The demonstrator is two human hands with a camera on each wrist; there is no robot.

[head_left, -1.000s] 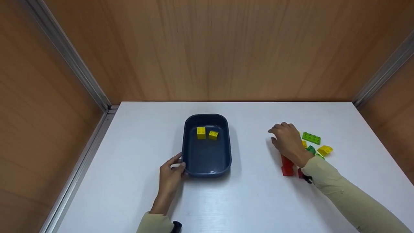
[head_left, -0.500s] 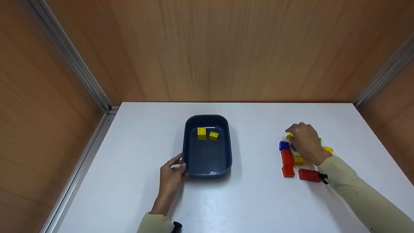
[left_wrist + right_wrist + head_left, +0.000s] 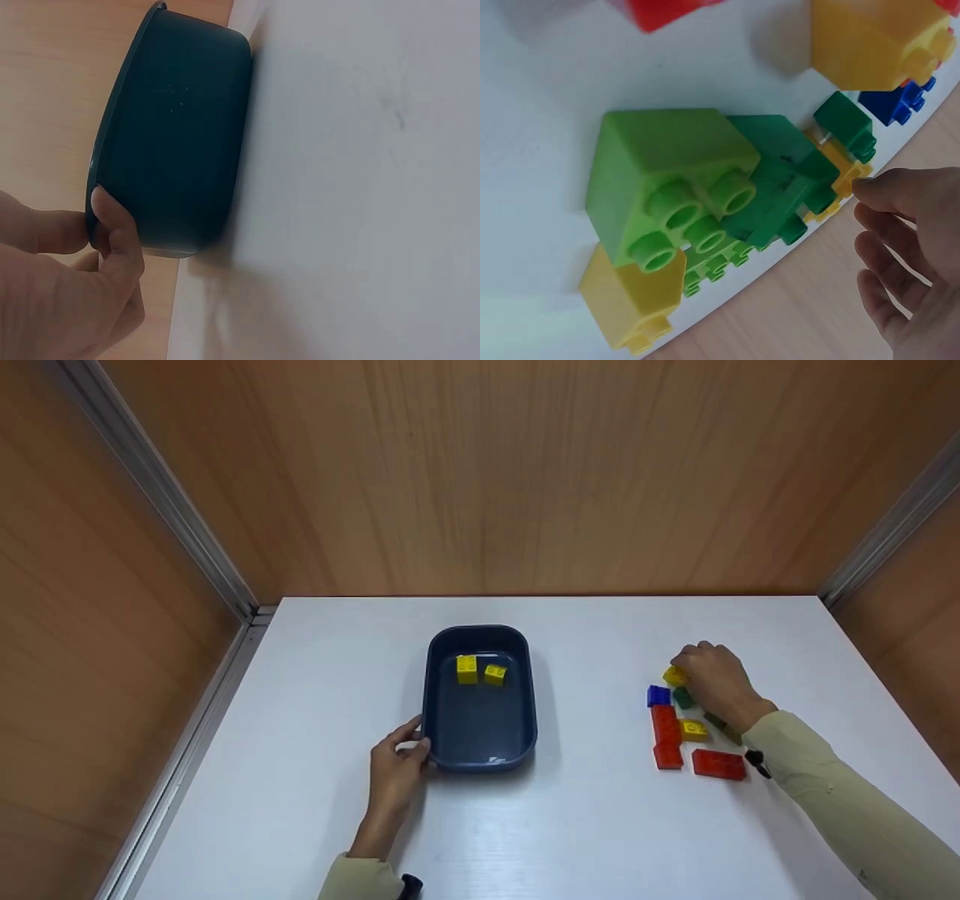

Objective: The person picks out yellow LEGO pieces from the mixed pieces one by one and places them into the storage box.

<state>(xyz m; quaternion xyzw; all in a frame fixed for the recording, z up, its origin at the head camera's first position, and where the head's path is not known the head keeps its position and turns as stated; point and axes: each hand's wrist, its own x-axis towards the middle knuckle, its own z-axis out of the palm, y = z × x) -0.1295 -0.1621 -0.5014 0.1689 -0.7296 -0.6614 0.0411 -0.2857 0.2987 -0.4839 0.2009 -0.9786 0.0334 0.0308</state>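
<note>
My left hand holds the near left side of a dark blue tub, thumb and fingers at its rim. In the left wrist view this hand pinches the rim, and the tub's outer wall faces the camera. Two yellow bricks lie inside the tub. At the far end of the toy brick group, my right hand pinches a yellow brick. In the right wrist view the tip of one digit of that hand meets the brick's edge; the brick's other side is hidden.
Around the right hand lie a blue brick, a dark green brick, red bricks and a yellow brick. A long red brick lies nearer. Beneath the forearm are light green and dark green bricks. Wooden panels enclose the table.
My right hand has moved right and settled at the far yellow brick, which has shifted slightly. Bricks once under the hand now show. The left hand and tub stay put.
</note>
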